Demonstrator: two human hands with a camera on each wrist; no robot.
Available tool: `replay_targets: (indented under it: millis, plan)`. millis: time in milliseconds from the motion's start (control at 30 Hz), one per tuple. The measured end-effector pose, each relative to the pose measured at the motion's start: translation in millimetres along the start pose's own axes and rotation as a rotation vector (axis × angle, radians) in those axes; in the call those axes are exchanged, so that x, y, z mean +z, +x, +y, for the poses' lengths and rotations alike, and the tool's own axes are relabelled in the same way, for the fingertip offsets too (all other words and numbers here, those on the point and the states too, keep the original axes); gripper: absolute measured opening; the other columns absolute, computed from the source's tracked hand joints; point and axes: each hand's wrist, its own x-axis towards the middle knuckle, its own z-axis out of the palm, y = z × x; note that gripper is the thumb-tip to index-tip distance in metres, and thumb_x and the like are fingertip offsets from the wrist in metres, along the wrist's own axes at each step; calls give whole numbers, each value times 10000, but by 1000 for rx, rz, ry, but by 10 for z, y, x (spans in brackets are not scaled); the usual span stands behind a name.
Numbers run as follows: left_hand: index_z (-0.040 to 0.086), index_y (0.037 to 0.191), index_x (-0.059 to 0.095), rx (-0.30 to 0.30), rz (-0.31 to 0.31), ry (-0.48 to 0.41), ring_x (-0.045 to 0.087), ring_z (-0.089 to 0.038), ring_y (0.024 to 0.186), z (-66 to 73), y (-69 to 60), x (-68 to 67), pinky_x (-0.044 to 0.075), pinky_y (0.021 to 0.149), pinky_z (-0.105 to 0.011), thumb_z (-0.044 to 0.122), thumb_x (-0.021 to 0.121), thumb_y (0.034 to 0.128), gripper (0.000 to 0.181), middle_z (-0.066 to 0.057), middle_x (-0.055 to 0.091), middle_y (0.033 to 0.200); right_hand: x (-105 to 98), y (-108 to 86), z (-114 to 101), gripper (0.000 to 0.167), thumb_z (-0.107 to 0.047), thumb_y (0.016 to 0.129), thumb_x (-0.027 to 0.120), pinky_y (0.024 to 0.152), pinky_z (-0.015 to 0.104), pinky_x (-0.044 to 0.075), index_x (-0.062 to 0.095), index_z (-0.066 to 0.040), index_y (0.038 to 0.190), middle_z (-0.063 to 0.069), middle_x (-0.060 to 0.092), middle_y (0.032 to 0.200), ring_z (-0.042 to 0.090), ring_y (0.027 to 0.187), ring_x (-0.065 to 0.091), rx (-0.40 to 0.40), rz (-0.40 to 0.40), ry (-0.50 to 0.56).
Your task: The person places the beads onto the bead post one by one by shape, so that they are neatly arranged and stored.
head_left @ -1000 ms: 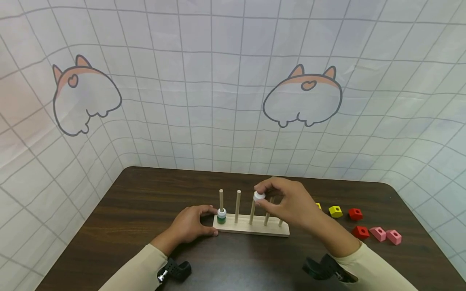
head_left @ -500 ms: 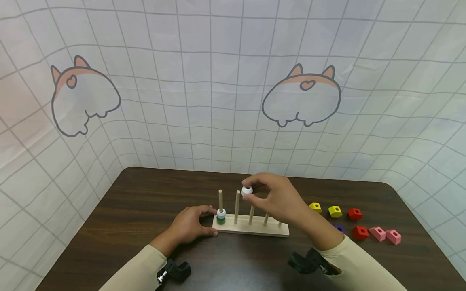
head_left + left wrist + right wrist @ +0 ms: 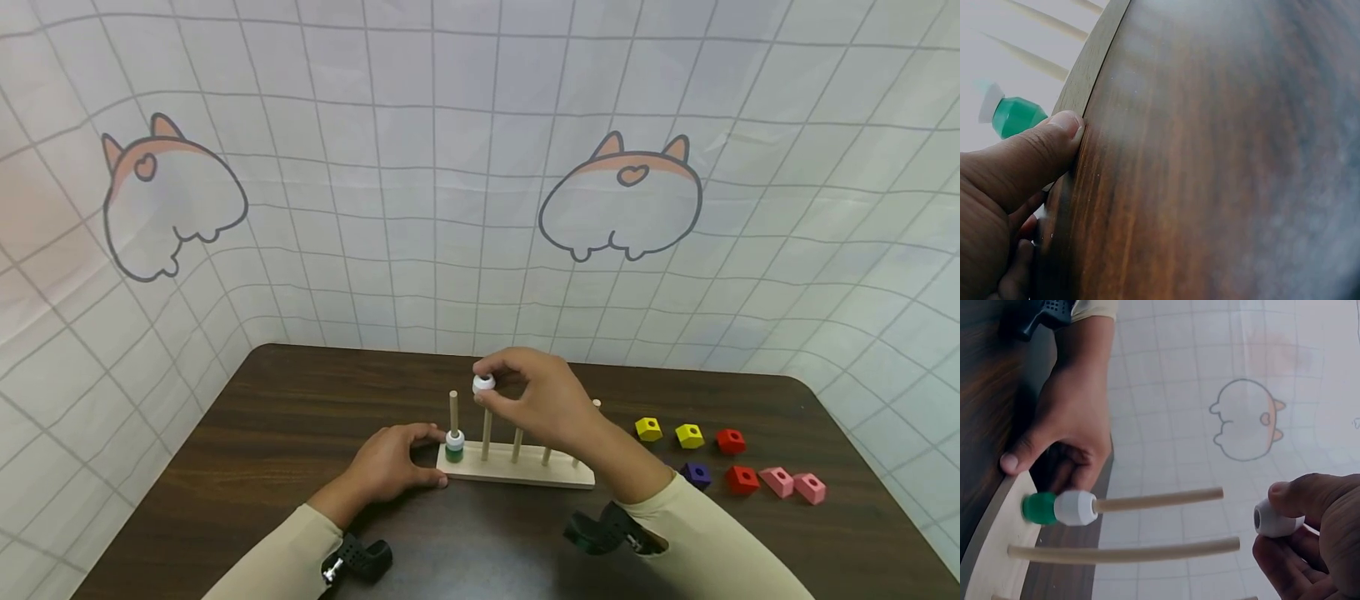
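Note:
A pale wooden peg board point(image 3: 517, 472) with several upright pegs lies on the dark table. On its leftmost peg sit a green bead point(image 3: 1039, 508) and, above that, a white bead point(image 3: 1077, 507). My left hand point(image 3: 393, 462) grips the board's left end, its thumb point(image 3: 1054, 139) along the front edge. Between the thumb and fingers of my right hand point(image 3: 543, 400) is another white bead point(image 3: 1277, 519). In the head view this bead appears at the top of the second peg; the right wrist view shows it apart from the peg tips, its hole facing them.
To the right lie loose blocks with holes: yellow blocks point(image 3: 689, 436), red blocks point(image 3: 742, 480), pink blocks point(image 3: 810, 488) and a purple block point(image 3: 697, 475), partly behind my right forearm. A white grid-patterned curtain point(image 3: 450, 208) stands behind the table.
My right hand has carried the white bead leftward and slightly up, from near the third peg to the second. More of the purple block now shows. The left hand stays on the board.

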Motion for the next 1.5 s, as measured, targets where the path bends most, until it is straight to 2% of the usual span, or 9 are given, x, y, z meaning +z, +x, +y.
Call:
replay_targets:
  millis: [167,500,767,1000,1267,1500]
  plan:
    - [298,1202,730,1,1,-6,595,-321,1260,6,-5,-7,459,1009,-563,442,927,726,535,-44,648,1373,95,50,-32,261,-122,880,829,842,374,564,746,-139,1126,-58,720,1105,88,972,698,26,13,21]
    - [297,1199,730,6,-4,-9,593,-319,1263,-21,7,4,455,1018,-562,450,926,725,534,-47,652,1364,259,102,-18,239,-129,903,807,828,454,565,746,-148,1133,-50,713,1102,97,974,683,38,33,31]
    - [302,1203,731,4,3,-8,592,-317,1264,-32,2,-8,451,1024,-563,446,925,727,534,-38,651,1366,357,118,-81,241,-94,889,808,801,405,574,745,-126,1120,-33,707,1054,118,930,681,67,109,11]
    - [285,1193,730,22,13,-11,603,-319,1249,-41,-4,-15,457,1013,-567,447,928,720,537,-56,664,1344,450,115,-139,240,-144,925,782,822,354,551,729,-138,1159,-32,695,1082,139,973,669,98,98,-33]
    - [278,1206,728,27,1,-12,602,-319,1250,-34,-3,-6,459,1014,-563,447,922,729,542,-61,668,1335,572,52,-70,252,-151,937,767,823,358,560,717,-121,1182,-28,681,1093,164,980,682,109,110,-11]
    - [278,1203,728,21,0,-19,603,-306,1247,-27,-7,-7,462,1016,-553,447,922,730,538,-45,673,1322,682,-22,26,271,-151,930,777,862,431,561,712,-113,1191,-3,690,1117,167,1013,683,102,151,-6]
